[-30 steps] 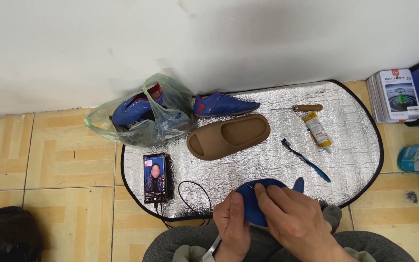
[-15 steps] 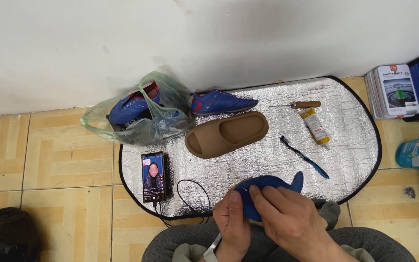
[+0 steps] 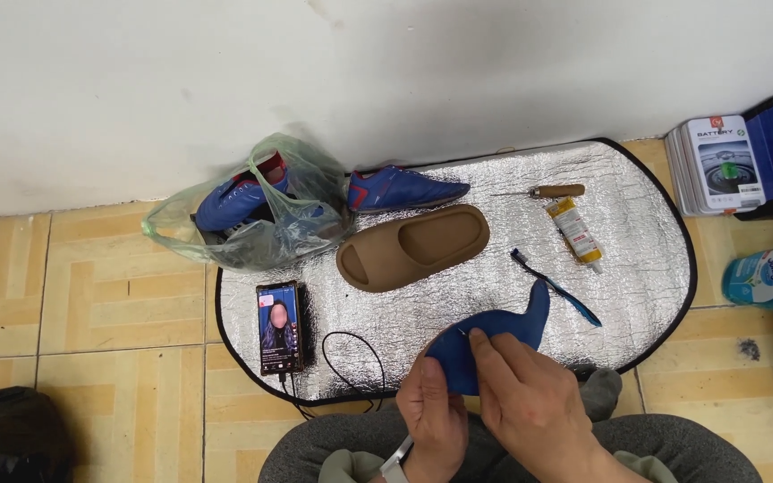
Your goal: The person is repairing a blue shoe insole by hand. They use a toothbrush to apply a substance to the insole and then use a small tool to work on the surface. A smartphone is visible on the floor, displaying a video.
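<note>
Both hands hold a blue shoe insole low in the middle of the view, over a silver foil mat. My left hand grips its near end from below. My right hand lies on top, fingertips pinching near a small metal point at the insole's edge. The insole's far end curls upward. A tan slide sandal lies on the mat just beyond, with a blue shoe behind it.
A plastic bag holding a blue shoe sits at the mat's left. A phone with a cable lies at the front left. An awl, glue tube and blue toothbrush lie right. Boxes and a bottle stand far right.
The insole has been bent, its far end now curling upward. My right hand has shifted toward the insole's near edge.
</note>
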